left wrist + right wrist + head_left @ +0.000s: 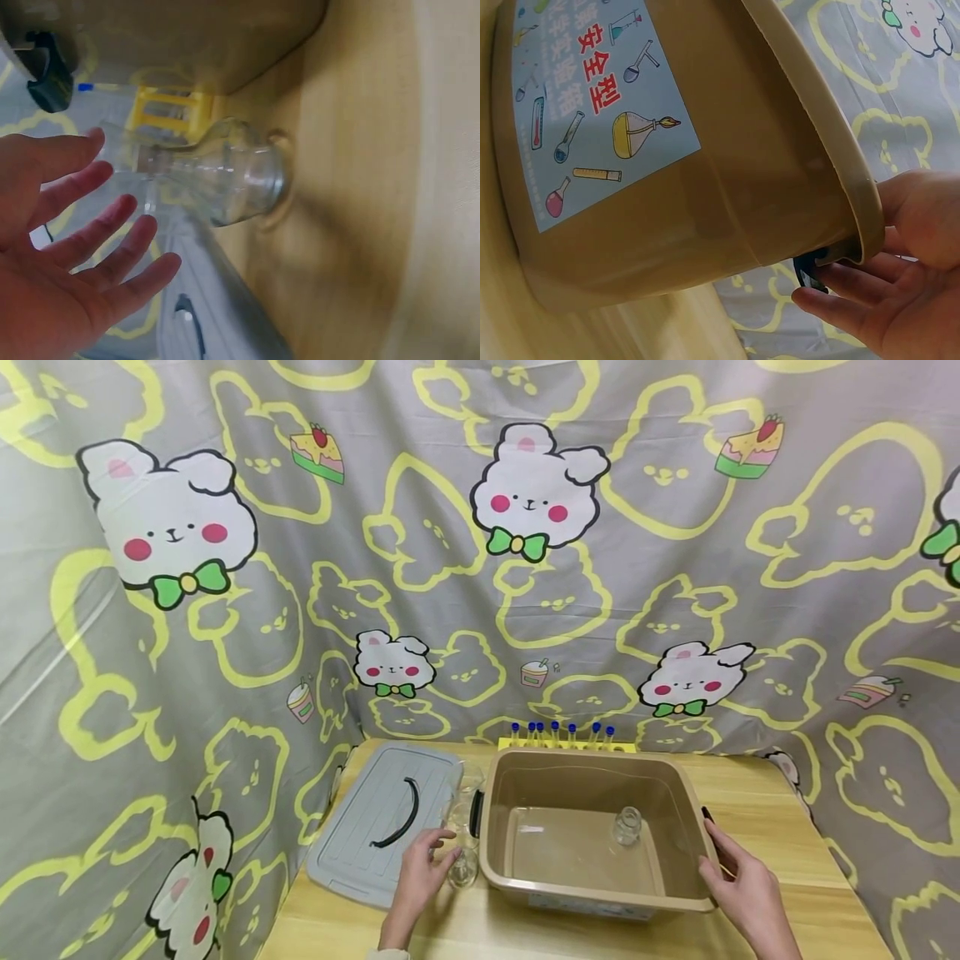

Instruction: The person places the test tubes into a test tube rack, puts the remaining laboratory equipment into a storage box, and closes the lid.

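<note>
My left hand [426,868] is beside a clear glass conical flask [463,870] that stands on the table. In the left wrist view its fingers are spread and relaxed, with the thumb tip close to the flask's neck. The brown plastic bin [592,887] stands right of the flask. My right hand [746,885] holds the bin's right rim, thumb over the edge and fingers beneath it by a black latch [810,274]. Inside the bin is a small clear glass vessel [627,827], toward the right.
A grey lid [375,822] with a black handle [408,818] lies at the left. More clear glassware [462,817] stands between lid and bin. Behind the bin, a yellow rack [510,743] holds several blue-capped tubes [555,731]. A patterned curtain [450,593] surrounds the wooden table [802,860].
</note>
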Tool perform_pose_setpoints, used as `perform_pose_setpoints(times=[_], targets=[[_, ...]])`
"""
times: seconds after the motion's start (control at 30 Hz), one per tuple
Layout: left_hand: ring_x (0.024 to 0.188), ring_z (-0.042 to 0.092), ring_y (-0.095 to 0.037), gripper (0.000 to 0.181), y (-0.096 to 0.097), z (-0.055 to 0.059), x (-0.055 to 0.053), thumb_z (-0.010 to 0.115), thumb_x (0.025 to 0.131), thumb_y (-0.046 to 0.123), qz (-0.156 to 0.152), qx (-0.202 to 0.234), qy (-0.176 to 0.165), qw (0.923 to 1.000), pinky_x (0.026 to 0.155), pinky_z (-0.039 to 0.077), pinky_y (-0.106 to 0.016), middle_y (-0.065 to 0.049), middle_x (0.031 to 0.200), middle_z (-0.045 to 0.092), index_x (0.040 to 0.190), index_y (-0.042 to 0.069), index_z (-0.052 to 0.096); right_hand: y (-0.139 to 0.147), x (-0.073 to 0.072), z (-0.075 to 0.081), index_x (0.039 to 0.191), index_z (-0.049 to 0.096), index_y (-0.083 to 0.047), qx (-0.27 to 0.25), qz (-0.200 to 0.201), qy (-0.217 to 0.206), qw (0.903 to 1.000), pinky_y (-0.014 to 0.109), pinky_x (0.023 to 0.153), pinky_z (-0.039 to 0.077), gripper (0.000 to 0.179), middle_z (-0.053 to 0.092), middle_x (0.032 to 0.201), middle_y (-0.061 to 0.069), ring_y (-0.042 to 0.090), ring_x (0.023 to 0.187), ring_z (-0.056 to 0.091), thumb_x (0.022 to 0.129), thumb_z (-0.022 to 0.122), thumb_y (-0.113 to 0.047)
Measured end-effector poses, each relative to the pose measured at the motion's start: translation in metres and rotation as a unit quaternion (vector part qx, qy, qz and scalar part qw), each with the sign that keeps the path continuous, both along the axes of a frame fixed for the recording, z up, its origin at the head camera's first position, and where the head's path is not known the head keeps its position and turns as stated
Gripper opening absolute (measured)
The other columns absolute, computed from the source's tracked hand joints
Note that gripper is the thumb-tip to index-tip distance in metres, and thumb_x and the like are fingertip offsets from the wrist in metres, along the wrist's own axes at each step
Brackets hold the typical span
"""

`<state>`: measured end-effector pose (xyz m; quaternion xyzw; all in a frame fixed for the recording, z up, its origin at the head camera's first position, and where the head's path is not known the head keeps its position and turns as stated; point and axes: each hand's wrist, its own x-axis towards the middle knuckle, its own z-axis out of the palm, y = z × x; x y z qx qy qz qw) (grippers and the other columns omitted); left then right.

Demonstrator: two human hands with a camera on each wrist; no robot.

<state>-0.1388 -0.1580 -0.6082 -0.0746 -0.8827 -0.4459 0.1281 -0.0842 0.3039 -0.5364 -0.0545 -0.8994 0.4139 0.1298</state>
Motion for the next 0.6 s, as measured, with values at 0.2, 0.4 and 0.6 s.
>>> perform_pose_setpoints(times=[0.2, 0.4, 0.6], targets=[[0.092, 0.07, -0.042, 0.026, 0.004, -0.009, 0.003, 0.084, 0.08, 0.0, -0.001, -0.016, 0.003, 0.9999, 0.073, 0.06, -0.055, -0.015, 0.105, 0.07, 0.103, 0.002, 0.072, -0.002, 0.0, -0.002, 0.14, 0.056, 0.008, 0.0, -0.006, 0.009, 0.9999, 0.001, 0.066, 0.045, 0.053, 0.06, 0.123, 0.038, 0.018, 0.099, 0.067, 0.089, 0.068, -0.001], [0.091, 0.07, -0.04, 0.028, 0.006, -0.017, 0.002, 0.084, 0.078, -0.002, -0.004, -0.027, 0.018, 0.9995, 0.074, 0.061, -0.05, -0.012, 0.104, 0.069, 0.102, 0.004, 0.072, -0.004, 0.0, -0.002, 0.141, 0.055, 0.009, 0.0, -0.007, 0.009, 0.9999, 0.0, 0.066, 0.043, 0.054, 0.058, 0.125, 0.04, 0.047, 0.104, 0.06, 0.089, 0.067, 0.001], [0.086, 0.07, -0.036, 0.028, 0.008, -0.027, 0.001, 0.083, 0.074, -0.007, 0.003, -0.036, 0.047, 0.9983, 0.077, 0.06, -0.05, -0.009, 0.098, 0.069, 0.099, 0.004, 0.072, -0.004, 0.0, -0.002, 0.141, 0.055, 0.008, 0.004, -0.011, 0.006, 0.9999, 0.001, 0.064, 0.044, 0.054, 0.059, 0.124, 0.039, 0.048, 0.104, 0.062, 0.089, 0.068, 0.0]])
